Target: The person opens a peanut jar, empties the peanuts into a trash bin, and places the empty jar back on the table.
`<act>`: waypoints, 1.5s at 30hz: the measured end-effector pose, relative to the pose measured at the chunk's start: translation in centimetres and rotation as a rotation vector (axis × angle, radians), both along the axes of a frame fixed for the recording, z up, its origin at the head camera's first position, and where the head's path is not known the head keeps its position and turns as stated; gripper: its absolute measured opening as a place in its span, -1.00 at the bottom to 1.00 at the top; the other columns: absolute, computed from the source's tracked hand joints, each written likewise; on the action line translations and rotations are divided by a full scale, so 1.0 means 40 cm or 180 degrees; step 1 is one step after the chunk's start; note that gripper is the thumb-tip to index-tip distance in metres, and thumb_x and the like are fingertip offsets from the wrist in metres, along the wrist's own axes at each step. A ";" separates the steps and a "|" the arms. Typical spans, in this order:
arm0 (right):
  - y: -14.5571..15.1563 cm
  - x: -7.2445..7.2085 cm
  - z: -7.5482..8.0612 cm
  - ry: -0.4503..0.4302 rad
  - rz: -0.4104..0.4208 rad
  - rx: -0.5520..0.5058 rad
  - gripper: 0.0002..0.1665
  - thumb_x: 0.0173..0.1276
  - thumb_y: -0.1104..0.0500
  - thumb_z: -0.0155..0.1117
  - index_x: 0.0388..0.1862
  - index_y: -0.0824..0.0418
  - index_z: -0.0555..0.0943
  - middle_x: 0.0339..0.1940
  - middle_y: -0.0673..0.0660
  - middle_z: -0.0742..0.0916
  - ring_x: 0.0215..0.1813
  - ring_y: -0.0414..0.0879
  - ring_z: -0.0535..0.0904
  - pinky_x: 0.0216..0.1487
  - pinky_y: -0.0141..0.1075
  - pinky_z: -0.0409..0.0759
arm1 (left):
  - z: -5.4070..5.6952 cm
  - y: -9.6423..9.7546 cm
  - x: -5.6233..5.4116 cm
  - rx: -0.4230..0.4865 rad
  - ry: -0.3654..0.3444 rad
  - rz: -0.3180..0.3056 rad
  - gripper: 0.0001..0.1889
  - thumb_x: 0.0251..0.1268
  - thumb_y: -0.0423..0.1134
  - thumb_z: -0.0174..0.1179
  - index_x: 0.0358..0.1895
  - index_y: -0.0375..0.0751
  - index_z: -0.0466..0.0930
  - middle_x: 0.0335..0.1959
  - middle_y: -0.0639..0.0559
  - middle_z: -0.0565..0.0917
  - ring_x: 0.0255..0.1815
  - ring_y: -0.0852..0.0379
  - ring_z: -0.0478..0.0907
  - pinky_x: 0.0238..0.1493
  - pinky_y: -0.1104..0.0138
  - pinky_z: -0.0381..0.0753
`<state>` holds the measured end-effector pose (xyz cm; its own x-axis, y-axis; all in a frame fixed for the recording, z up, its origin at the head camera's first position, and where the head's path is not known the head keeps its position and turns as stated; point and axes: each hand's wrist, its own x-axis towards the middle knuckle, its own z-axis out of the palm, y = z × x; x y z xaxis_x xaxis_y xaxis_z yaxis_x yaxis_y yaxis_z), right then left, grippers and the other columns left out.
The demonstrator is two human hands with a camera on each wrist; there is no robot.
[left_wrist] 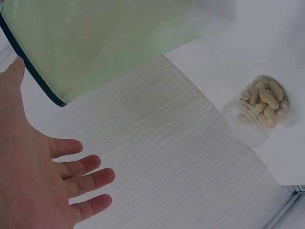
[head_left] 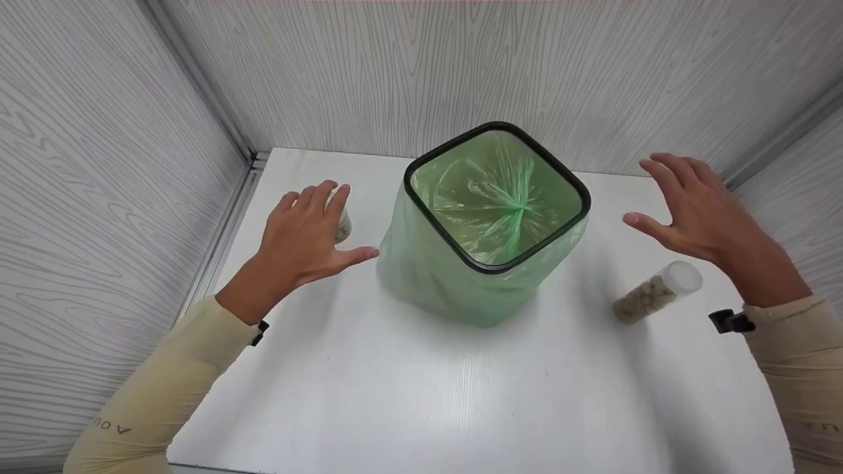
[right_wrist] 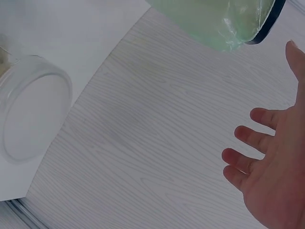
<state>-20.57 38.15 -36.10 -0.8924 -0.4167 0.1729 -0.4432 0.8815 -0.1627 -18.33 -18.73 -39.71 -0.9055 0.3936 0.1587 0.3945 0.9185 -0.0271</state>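
Note:
A square bin [head_left: 421, 263] with a black rim [head_left: 484, 265] stands upright, lined with a green plastic bag [head_left: 520, 197] gathered into a knot inside. To its left my left hand [head_left: 299, 237] hovers with fingers spread, holding nothing. Behind that hand, mostly hidden in the head view, is a clear jar [left_wrist: 267, 102] of unshelled peanuts. My right hand [head_left: 701, 214] is raised right of the bin, thumb apart from the fingers, also holding nothing. Just below it stands a tall clear jar [head_left: 649, 296], partly filled with peanuts; its see-through top [right_wrist: 38, 114] shows close up in the right wrist view.
Everything stands on a white table [head_left: 421, 395]. Pale wood-grain panels rise at the back [head_left: 369, 72], left [head_left: 79, 197] and right. A metal edge strip [head_left: 224, 230] runs along the table's left side.

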 end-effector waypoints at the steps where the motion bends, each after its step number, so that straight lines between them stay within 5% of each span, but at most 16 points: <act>1: -0.004 -0.003 0.001 0.0029 0.0027 -0.0013 0.00 0.41 -0.25 0.27 0.59 0.32 0.25 0.55 0.39 0.37 0.51 0.47 0.23 0.48 0.38 0.18 | 0.000 0.001 0.003 -0.0008 0.0030 -0.0007 0.18 0.15 0.70 -0.09 0.53 -0.26 0.27 0.46 -0.23 0.42 0.41 -0.23 0.45 0.35 -0.11 0.48; 11: -0.032 -0.027 0.004 0.0318 0.0178 0.0032 -0.09 0.39 -0.23 0.27 0.44 0.39 0.38 0.36 0.45 0.50 0.34 0.50 0.35 0.33 0.39 0.26 | 0.005 0.030 0.016 -0.0096 0.0462 -0.0125 0.09 0.14 0.68 -0.06 0.30 -0.33 0.46 0.18 -0.25 0.56 0.13 -0.25 0.52 0.02 0.01 0.56; 30: -0.093 -0.083 0.034 0.0583 0.0370 0.0126 -0.17 0.43 -0.30 0.17 0.17 0.46 0.47 0.11 0.45 0.57 0.14 0.42 0.40 0.22 0.30 0.33 | 0.044 0.095 0.019 -0.0203 0.0715 -0.0345 -0.07 0.24 0.63 -0.09 -0.26 -0.38 0.44 -0.38 -0.19 0.45 -0.32 -0.15 0.38 -0.24 0.11 0.47; 45: -0.139 -0.115 0.044 0.0751 0.0547 0.0395 -0.26 0.45 -0.23 0.17 0.09 0.47 0.50 -0.05 0.44 0.59 0.00 0.38 0.45 0.10 0.25 0.42 | 0.057 0.151 0.025 -0.0301 0.0776 -0.0414 -0.18 0.41 0.47 -0.13 -0.21 -0.39 0.51 -0.35 -0.20 0.52 -0.25 -0.17 0.46 -0.14 0.07 0.51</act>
